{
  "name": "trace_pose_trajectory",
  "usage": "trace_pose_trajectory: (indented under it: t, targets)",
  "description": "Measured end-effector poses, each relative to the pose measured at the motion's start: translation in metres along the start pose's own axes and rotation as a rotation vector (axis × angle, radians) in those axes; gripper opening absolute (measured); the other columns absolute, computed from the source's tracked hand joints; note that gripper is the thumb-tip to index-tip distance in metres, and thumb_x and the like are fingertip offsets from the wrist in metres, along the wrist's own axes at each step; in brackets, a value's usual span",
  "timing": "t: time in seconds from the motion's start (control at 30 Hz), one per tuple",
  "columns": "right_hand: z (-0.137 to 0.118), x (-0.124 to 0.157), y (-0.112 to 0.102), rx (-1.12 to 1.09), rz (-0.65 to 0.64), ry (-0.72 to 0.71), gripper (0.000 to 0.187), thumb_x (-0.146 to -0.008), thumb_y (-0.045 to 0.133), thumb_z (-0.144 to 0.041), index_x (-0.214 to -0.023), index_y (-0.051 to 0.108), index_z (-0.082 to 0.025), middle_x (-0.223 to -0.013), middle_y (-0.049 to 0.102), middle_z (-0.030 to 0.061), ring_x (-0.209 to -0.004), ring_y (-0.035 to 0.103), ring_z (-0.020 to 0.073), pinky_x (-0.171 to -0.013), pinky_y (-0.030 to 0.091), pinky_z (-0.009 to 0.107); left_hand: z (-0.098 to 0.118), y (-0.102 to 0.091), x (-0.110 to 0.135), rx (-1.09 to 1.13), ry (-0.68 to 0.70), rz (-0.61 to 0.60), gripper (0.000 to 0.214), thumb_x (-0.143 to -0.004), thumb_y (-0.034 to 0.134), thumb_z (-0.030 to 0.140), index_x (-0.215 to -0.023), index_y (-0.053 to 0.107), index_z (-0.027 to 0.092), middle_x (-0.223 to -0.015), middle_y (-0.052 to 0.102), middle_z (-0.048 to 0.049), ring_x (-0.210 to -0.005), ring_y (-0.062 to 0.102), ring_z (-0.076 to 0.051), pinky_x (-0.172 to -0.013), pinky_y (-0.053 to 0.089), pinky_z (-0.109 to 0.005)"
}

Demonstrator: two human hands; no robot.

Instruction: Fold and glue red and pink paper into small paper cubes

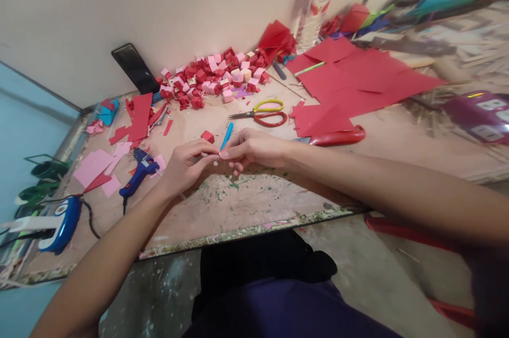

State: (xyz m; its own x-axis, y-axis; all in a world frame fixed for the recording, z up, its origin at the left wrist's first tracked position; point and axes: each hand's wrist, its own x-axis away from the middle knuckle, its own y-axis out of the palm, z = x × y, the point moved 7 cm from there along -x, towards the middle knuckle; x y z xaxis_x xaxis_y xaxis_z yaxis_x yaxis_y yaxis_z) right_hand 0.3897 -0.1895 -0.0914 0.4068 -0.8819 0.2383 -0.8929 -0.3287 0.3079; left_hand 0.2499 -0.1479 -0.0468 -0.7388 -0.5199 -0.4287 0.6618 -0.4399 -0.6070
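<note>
My right hand [248, 149] is closed, thumb and fingers pinched at the lower end of a short, thin blue stick [227, 136] that points up and away. Fingertips of my left hand [189, 165] are pressed together and meet the right fingertips; whatever they hold is too small to make out. Just beyond the left fingers lies a small red paper cube [207, 137]. Scissors [262, 113] with one yellow and one red handle loop lie behind the hands. A red-handled cutting tool [336, 136] rests beyond my right wrist, its blade partly hidden.
Many red and pink paper cubes [214, 78] are heaped against the wall, beside a leaning phone [135, 68]. Red paper sheets [361, 78] and a bottle [316, 11] are at right. A blue glue gun [139, 171], pink paper [95, 167] and a blue power strip [62, 225] lie left.
</note>
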Motion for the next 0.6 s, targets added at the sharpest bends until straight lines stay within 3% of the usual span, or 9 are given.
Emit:
trace_pose_trajectory:
  t: [0.17, 0.6]
  targets:
    - [-0.0014, 0.0016, 0.002, 0.012, -0.017, -0.009, 0.025, -0.084, 0.086, -0.035, -0.083, 0.076, -0.012, -0.076, 0.072, 0.0059, -0.059, 0.065, 0.0142, -0.07, 0.064, 0.035, 0.0002, 0.0008, 0.0006, -0.033, 0.005, 0.012, 0.006, -0.097, 0.071, 0.019, -0.096, 0.077, 0.02, -0.09, 0.077, -0.0011, -0.081, 0.068, -0.015, -0.077, 0.053, -0.027]
    - [-0.0007, 0.0012, 0.0018, 0.056, 0.035, -0.072, 0.027, -0.081, 0.089, -0.036, -0.082, 0.076, -0.012, -0.063, 0.065, -0.0008, -0.054, 0.059, 0.0102, -0.067, 0.064, 0.031, -0.0011, -0.0006, 0.001, 0.009, -0.006, 0.023, 0.007, -0.095, 0.074, 0.019, -0.097, 0.08, 0.022, -0.093, 0.08, -0.0017, -0.082, 0.069, -0.015, -0.075, 0.053, -0.026]
